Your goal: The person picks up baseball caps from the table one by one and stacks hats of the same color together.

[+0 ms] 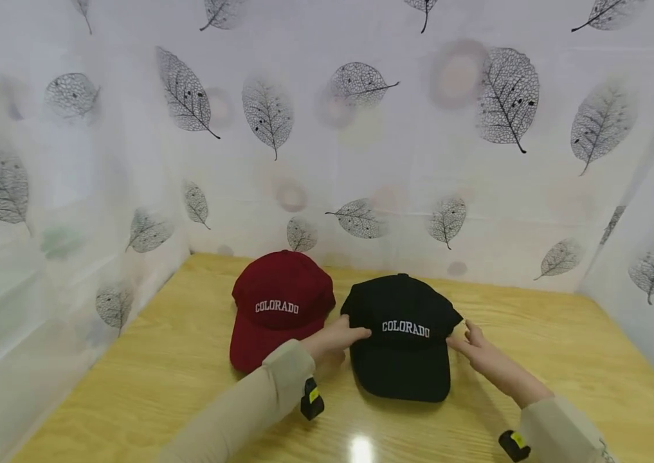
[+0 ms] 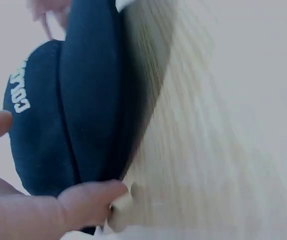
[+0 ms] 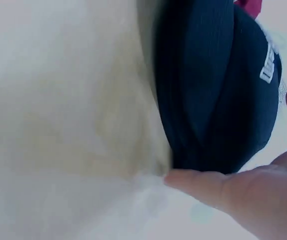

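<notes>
A black baseball cap point(image 1: 402, 366) with white COLORADO lettering lies on the wooden table, its brim toward me. At its left side is my left hand point(image 1: 335, 337); the thumb reaches over the front beside the lettering, and a finger point(image 2: 91, 195) touches the cap's side in the left wrist view. My right hand point(image 1: 491, 360) is at the opposite side, with a straight finger point(image 3: 198, 185) against the cap's edge and the thumb raised apart from it. A dark red COLORADO cap point(image 1: 283, 283) sits just left, partly hidden behind my left hand.
The light wooden table point(image 1: 147, 366) ends at the back against a white curtain point(image 1: 315, 154) printed with dark leaves, which also hangs along both sides. A yellow-and-black device is at my left wrist point(image 1: 312, 399), another at my right wrist point(image 1: 514, 445).
</notes>
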The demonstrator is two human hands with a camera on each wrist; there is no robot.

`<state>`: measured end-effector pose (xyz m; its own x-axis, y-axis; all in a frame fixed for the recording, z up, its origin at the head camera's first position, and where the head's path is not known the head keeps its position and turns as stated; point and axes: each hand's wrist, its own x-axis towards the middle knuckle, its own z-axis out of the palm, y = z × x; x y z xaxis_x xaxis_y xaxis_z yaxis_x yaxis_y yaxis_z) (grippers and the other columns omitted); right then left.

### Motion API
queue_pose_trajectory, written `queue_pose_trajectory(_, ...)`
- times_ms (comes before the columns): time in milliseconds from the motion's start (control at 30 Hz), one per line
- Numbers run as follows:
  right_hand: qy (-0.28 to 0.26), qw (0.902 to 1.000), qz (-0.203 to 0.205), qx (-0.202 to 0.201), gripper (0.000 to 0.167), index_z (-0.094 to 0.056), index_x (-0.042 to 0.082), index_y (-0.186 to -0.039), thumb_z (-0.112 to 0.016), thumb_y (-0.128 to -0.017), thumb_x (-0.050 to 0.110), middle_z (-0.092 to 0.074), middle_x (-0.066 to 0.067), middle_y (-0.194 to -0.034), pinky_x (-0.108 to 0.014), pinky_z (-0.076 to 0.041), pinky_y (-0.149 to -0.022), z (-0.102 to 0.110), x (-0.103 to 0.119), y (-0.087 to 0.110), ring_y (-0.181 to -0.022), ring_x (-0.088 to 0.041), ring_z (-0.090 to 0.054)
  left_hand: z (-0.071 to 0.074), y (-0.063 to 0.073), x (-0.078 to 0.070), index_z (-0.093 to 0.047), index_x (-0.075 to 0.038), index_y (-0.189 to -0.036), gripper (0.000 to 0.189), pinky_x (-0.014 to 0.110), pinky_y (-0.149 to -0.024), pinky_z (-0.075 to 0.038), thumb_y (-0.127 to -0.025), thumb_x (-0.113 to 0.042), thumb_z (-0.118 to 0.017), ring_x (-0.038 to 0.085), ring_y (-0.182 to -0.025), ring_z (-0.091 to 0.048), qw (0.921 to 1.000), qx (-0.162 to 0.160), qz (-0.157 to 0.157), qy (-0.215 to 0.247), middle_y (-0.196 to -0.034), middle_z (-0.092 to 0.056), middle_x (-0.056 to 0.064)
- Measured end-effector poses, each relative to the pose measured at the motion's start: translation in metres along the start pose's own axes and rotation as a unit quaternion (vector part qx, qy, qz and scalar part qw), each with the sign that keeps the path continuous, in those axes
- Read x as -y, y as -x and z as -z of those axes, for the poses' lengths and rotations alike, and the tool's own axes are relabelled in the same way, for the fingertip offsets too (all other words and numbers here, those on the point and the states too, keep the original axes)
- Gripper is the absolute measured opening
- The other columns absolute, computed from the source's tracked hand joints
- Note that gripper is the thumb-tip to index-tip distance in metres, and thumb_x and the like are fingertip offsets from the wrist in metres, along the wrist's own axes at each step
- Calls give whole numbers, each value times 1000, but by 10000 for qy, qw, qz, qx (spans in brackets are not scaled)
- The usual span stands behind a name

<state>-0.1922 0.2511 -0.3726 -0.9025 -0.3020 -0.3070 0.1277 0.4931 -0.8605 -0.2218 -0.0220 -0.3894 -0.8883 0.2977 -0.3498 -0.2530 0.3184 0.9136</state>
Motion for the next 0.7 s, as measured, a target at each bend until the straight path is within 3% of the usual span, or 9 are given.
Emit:
queue_pose_trajectory(67, -488, 9983, -194, 255, 79, 20, -8, -133, -38, -95, 31, 10, -37, -135, -59, -16, -95, -3, -3, 7, -123, -50, 1, 1, 5, 2, -8, 10, -137, 71, 55, -92, -27, -88, -20, -52, 38, -126, -17, 9984, 60, 219, 518, -141, -12, 25)
queue_pose_trajectory(133, -901, 9944, -273, 471, 75, 15, -9, -134, -37, -95, 29, 6, -36, -136, -58, -19, -95, -8, -4, 11, -124, -48, -2, -1, 6, 3, -10, 12, -135, 67, 54, -93, -27, -88, -16, -49, 38, -127, -16, 9956, 66, 239, 907, -140, -12, 27)
queue_pose_trajectory(300, -1506, 9868, -323, 493, 70, 9, -11, -135, -36, -95, 26, 1, -34, -138, -57, -22, -94, -17, -6, 13, -125, -47, -3, -10, 2, 3, -10, 14, -134, 64, 55, -94, -25, -88, -10, -47, 37, -126, -17, 9891, 49, 136, 1465, -139, -13, 27)
queue_pose_trajectory(500, -1687, 9847, -339, 274, 67, 10, -15, -132, -32, -96, 22, 3, -36, -137, -58, -22, -94, -13, -10, 14, -125, -48, 1, -23, -7, 2, -16, 12, -134, 62, 53, -93, -28, -88, -12, -49, 37, -125, -23, 9923, -64, 175, 1226, -138, -18, 26)
queue_pose_trajectory(700, -1646, 9855, -388, 120, 64, 6, -15, -133, -27, -97, 26, 8, -33, -138, -59, -19, -94, -4, -16, 16, -125, -47, 5, -39, -23, -5, -15, 13, -134, 65, 53, -93, -27, -86, -12, -51, 37, -124, -24, 9919, 32, 103, 1267, -138, -19, 26)
